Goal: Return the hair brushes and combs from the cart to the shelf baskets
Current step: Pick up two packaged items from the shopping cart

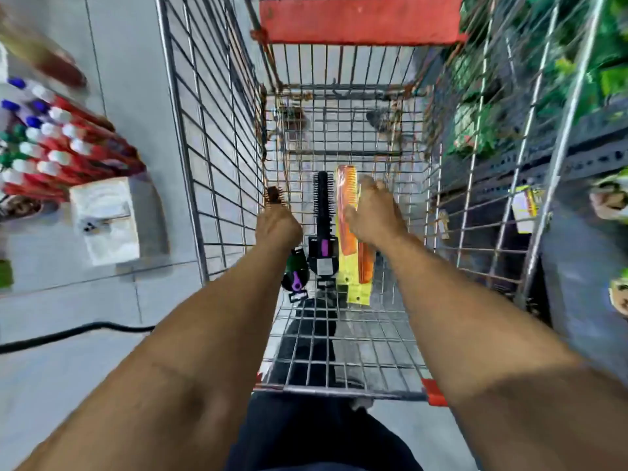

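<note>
I look down into a wire shopping cart [217, 185]. On its floor lies a black round hair brush [323, 202] with a purple-marked handle, and beside it on the right an orange comb [348, 198] on a yellow card. My left hand [278, 227] is closed around a brush with a brown bristle head [274, 195]; its black and purple handle end [295, 277] sticks out below my wrist. My right hand [372, 212] rests flat on the orange comb pack, fingers spread over it.
A red cart handle [360, 18] crosses the top. Red bottles with white caps [57, 147] and a white box [105, 219] stand at left. A shelf with green packs [482, 127] runs along the right. A black cable [68, 334] lies on the grey floor.
</note>
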Motion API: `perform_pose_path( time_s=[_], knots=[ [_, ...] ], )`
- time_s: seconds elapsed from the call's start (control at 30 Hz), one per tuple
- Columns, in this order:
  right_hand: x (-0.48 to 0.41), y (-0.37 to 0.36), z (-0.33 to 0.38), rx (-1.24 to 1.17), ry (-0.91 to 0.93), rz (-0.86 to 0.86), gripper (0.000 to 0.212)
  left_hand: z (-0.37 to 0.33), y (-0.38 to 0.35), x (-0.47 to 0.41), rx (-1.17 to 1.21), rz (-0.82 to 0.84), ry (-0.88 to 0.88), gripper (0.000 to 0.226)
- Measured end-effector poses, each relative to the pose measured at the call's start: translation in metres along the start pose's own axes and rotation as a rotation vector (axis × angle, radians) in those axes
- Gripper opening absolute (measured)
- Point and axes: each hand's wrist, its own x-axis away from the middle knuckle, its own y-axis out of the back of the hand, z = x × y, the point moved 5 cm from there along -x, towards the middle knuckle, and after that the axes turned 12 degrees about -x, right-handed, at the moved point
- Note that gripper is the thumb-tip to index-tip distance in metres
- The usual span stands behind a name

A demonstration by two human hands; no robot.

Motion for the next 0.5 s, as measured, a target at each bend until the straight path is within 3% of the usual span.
perform_pose_path(
  time_s=[0.2, 0.5],
  knots=[
    [0.001, -0.049, -0.015, -0.056, -0.13, 0.2, 0.059, 0.016, -0.035, -0.007, 0.038, 0.129, 0.076, 0.024],
    [-0.003, -0.078, -0.026, -0.052, -0.217, 0.21, 0.055, 0.018, -0.056, -0.012, 0.231, 0.084, 0.161, 0.013]
  ],
)
